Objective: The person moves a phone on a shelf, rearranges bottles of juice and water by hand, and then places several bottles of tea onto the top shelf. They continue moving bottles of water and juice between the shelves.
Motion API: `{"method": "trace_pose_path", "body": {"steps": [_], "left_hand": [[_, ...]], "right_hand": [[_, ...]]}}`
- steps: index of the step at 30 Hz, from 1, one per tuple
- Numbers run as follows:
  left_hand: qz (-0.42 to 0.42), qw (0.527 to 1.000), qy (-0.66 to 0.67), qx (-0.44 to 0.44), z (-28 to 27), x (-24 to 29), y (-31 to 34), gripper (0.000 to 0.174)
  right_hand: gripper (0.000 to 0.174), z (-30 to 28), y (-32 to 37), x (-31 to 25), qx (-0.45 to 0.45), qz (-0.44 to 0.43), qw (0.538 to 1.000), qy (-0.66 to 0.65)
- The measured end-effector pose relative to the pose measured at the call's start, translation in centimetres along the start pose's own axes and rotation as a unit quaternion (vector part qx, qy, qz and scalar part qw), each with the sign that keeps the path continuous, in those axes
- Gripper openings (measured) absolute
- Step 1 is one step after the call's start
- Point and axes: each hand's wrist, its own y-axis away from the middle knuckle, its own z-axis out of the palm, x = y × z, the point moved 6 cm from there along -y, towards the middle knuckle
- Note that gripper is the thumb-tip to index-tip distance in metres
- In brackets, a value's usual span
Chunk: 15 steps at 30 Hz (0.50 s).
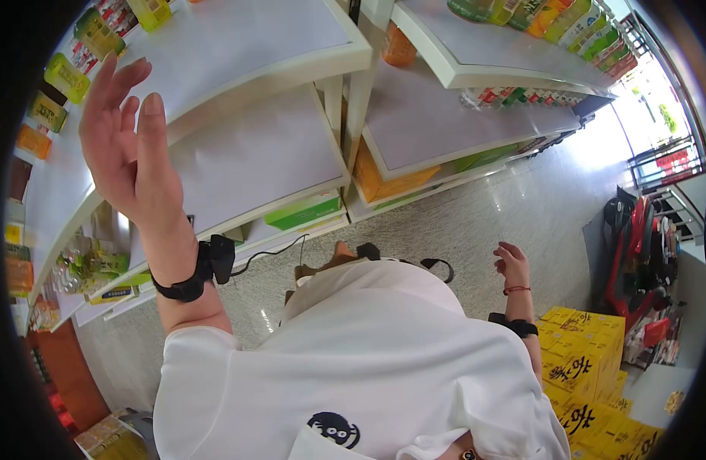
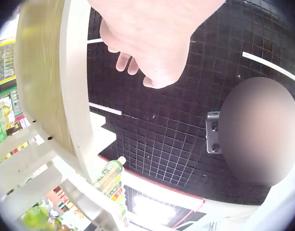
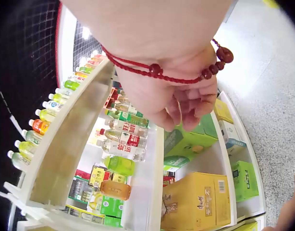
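The left hand (image 1: 132, 146) is raised beside the white shelf (image 1: 253, 54) at the left, fingers loosely bent and holding nothing. In the left wrist view the same hand (image 2: 147, 43) shows at the top against a dark gridded ceiling. Low on the right of the head view, the right hand (image 1: 514, 268) hangs over the floor, its fingers loosely curled with nothing in them. The right wrist view shows this hand (image 3: 171, 91) with a red beaded bracelet (image 3: 152, 72), in front of shelves of bottles (image 3: 121, 164) and a yellow carton (image 3: 198, 199).
Bottles (image 1: 65, 78) line the far left shelf; more bottles (image 1: 575, 31) stand at the upper right. Stacked yellow boxes (image 1: 583, 353) are beside the person at the right, with a red scooter (image 1: 625, 261) beyond. Speckled floor (image 1: 460, 222) runs between them and the shelves.
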Motion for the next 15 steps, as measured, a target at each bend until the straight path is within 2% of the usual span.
{"method": "trace_pose_path", "body": {"steps": [7,10,11,13,15], "left_hand": [[-0.066,0.998,-0.018,0.015,3.9,4.4,5.2,0.043],[-0.16,0.98,-0.111,-0.029,5.7,6.2,8.5,0.044],[-0.161,0.98,-0.118,-0.025,6.2,7.1,9.5,0.044],[-0.231,0.967,-0.099,-0.038,7.7,7.6,11.8,0.045],[-0.252,0.962,-0.104,-0.03,9.0,8.8,14.0,0.045]], "right_hand": [[0.031,-1.3,-9.5,-6.8,-0.093,-0.067,0.993,0.036],[0.031,-1.7,-13.7,-10.1,-0.149,-0.111,0.98,0.072],[0.031,-1.9,-14.8,-11.0,-0.156,-0.113,0.978,0.075],[0.031,-1.9,-16.9,-14.0,-0.194,-0.179,0.96,0.092],[0.032,-1.8,-19.2,-16.0,-0.213,-0.203,0.95,0.101]]}}
